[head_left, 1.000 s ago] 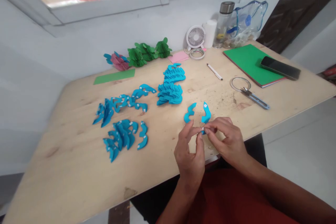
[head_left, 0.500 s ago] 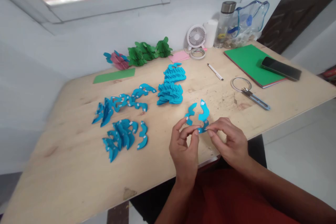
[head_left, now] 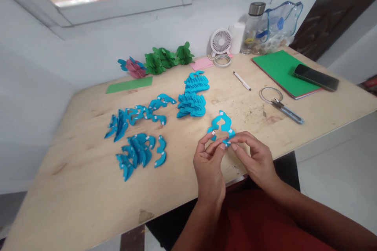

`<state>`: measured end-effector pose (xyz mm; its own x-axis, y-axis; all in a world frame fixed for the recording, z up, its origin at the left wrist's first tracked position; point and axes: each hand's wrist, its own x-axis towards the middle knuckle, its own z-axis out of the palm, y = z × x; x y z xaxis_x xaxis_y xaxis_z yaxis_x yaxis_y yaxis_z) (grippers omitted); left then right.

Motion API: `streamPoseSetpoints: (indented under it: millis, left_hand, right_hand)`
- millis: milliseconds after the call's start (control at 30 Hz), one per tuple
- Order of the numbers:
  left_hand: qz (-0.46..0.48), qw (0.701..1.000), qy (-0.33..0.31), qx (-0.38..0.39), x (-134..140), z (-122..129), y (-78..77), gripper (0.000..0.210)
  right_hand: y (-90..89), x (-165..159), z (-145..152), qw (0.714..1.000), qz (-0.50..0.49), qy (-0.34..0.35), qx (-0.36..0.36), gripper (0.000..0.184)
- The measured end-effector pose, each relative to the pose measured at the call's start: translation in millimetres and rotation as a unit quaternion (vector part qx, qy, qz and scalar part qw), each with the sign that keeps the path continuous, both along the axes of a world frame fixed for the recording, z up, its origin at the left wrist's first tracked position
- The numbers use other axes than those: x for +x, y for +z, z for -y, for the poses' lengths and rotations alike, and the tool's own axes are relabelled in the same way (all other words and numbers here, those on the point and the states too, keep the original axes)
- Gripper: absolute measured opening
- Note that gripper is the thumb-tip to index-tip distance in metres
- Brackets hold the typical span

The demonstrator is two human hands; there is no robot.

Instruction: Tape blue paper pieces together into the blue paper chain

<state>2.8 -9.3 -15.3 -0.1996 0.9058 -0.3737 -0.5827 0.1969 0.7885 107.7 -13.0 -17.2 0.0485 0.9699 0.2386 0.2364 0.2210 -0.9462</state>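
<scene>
A wavy blue paper cutout point(head_left: 226, 120) with small white squares on it is held above the table near its front edge. My left hand point(head_left: 210, 160) pinches its lower end between thumb and fingers. Close beside, my right hand point(head_left: 255, 157) grips the same end with thumb and index finger. To the left lie blue cutouts in two groups, one a folded cluster point(head_left: 138, 151), the other a spread row point(head_left: 137, 115), both dotted with white squares. A single curved blue piece point(head_left: 160, 151) lies apart. Farther back sits a blue layered paper stack point(head_left: 191, 104).
Green paper shapes point(head_left: 167, 58) and a pink-and-blue one point(head_left: 134, 66) stand along the wall. A small fan point(head_left: 220, 42), tape roll point(head_left: 222, 60), bottle point(head_left: 253, 27) and pen point(head_left: 242, 81) are at the back. Snips point(head_left: 287, 110), a ring point(head_left: 271, 94), green folder point(head_left: 282, 72) and phone point(head_left: 316, 77) lie right.
The held cutout has turned and its upper parts have come together into a closed-looking loop. Both hands have shifted only slightly and keep pinching its lower end.
</scene>
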Motion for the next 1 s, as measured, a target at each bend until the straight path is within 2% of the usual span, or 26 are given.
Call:
streamPoseSetpoints:
  millis: [233,433,533,800,1000]
  left_hand:
    - [-0.027,0.999,-0.012,0.018,-1.3,3.2,-2.0,0.042]
    - [-0.008,0.999,-0.05,-0.004,-3.3,5.2,-1.6,0.02]
    - [0.003,0.998,-0.069,-0.013,-4.3,4.6,-2.3,0.016]
    - [-0.016,0.999,-0.036,-0.004,-5.4,3.7,-0.8,0.023]
    - [-0.04,0.998,-0.044,0.005,-5.6,3.9,0.2,0.026]
  right_hand:
    - [1.4,0.6,-5.0,0.999,-0.023,-0.021,-0.02,0.007]
    - [1.4,3.1,-7.8,1.0,-0.007,-0.013,-0.019,0.006]
    - [3.4,5.1,-9.3,1.0,0.008,-0.01,-0.021,0.005]
    - [6.0,8.2,-10.2,0.999,0.026,0.004,-0.026,0.007]
    - [5.0,9.3,-9.9,0.999,0.037,0.005,-0.023,0.008]
